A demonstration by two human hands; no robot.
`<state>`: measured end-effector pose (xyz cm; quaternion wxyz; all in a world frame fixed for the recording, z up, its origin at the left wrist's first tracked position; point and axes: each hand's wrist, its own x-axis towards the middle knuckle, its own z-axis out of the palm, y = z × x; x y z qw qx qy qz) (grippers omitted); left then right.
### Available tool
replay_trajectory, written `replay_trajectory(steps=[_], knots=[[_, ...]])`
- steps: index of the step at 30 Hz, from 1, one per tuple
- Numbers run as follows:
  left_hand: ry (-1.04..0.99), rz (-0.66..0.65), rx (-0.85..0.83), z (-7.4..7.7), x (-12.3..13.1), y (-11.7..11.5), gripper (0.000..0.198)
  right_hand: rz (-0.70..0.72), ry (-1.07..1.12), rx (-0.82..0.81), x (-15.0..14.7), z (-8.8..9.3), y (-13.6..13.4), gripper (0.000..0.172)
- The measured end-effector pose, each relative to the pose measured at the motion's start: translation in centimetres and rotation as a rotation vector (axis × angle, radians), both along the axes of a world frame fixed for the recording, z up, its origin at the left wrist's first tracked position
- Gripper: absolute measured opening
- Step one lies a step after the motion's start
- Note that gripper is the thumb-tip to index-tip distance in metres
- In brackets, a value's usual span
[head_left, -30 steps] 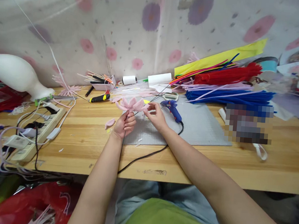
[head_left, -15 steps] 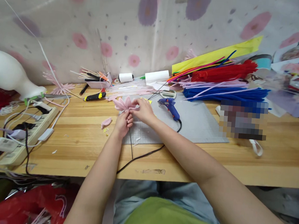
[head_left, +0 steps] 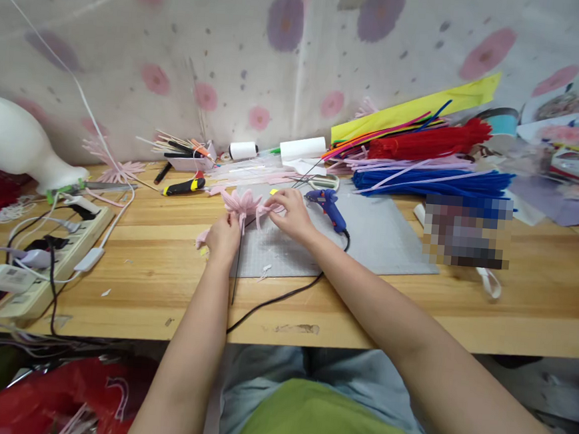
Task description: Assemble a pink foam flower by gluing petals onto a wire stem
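My left hand (head_left: 222,240) is closed on a pink flower (head_left: 242,202) with fuzzy petals, pinching it just below the bloom. A thin dark stem (head_left: 235,276) runs down from it past my fingers. To the right, my right hand (head_left: 292,216) pinches a pink petal piece (head_left: 262,213), which shows between the fingertips and sits beside the flower. Whether the two pink parts touch is not clear. Another pink petal piece (head_left: 201,239) lies on the wood, partly behind my left hand. A blue glue gun (head_left: 329,207) rests right of my right hand.
A grey cutting mat (head_left: 382,244) lies on the wooden table (head_left: 154,286). Bundles of blue (head_left: 432,186) and red pipe cleaners (head_left: 430,141) are at the back right. A yellow-black cutter (head_left: 184,187) lies at the left. A power strip (head_left: 60,259) with cables and a white foam head (head_left: 10,135) stand further left.
My hands have moved apart: the right shifted rightward with the pink petal piece, the left slightly leftward. The stem has swung from slanting to nearly vertical.
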<state>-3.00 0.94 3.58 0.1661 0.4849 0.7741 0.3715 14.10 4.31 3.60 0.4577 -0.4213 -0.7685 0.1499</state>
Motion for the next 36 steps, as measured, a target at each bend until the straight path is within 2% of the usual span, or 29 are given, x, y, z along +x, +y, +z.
replay_trajectory(steps=[2,3,5,7,8,10,14,17,20,23,25,28,33,36], knots=[[0.108,0.067,0.131,0.1,0.0,-0.3,0.017,0.008,0.016,0.087,0.3,-0.5,-0.5,0.013],[0.099,0.054,0.204,0.0,0.2,-0.5,0.017,0.009,0.024,0.12,0.4,-0.9,-0.7,0.012],[0.008,-0.074,0.339,-0.3,0.9,-0.7,0.02,0.004,0.044,0.148,0.5,-1.6,-0.8,0.011],[-0.133,-0.293,0.414,-0.8,2.0,-0.7,0.023,0.002,0.083,0.139,0.5,-2.1,-0.8,0.009],[-0.19,-0.383,0.422,-1.0,2.5,-0.6,0.023,0.005,0.107,0.13,0.6,-2.3,-0.7,0.008],[-0.297,-0.466,0.384,-1.3,3.3,-0.4,0.025,0.011,0.152,0.117,0.7,-2.4,-0.6,0.009],[-0.574,-0.504,0.244,-0.9,4.0,-0.2,0.029,0.02,0.204,0.072,0.9,-1.8,-0.9,0.011],[-0.775,-0.534,0.187,-0.1,4.1,-0.4,0.022,0.019,0.282,-0.031,0.8,-1.2,-1.2,0.021],[-0.924,-0.498,0.152,0.5,4.3,-0.7,0.019,0.052,0.487,-0.246,0.7,-0.9,-1.4,0.038],[-1.119,-0.466,0.131,1.1,4.8,-0.8,0.017,0.179,0.68,-0.487,0.8,-0.8,-1.4,0.038],[-1.221,-0.456,0.108,1.5,5.2,-0.8,0.015,0.237,0.756,-0.567,0.9,-0.7,-1.5,0.034],[-1.174,-0.45,0.048,1.8,5.4,-0.7,0.014,0.291,0.813,-0.681,1.1,-0.6,-1.4,0.032],[-0.846,-0.543,-0.027,1.5,5.2,-0.4,0.018,0.357,0.868,-0.91,1.8,-0.6,-1.0,0.038],[-0.832,-0.594,-0.062,1.6,5.1,-0.3,0.019,0.431,0.925,-0.976,2.5,-0.4,-0.9,0.038]])
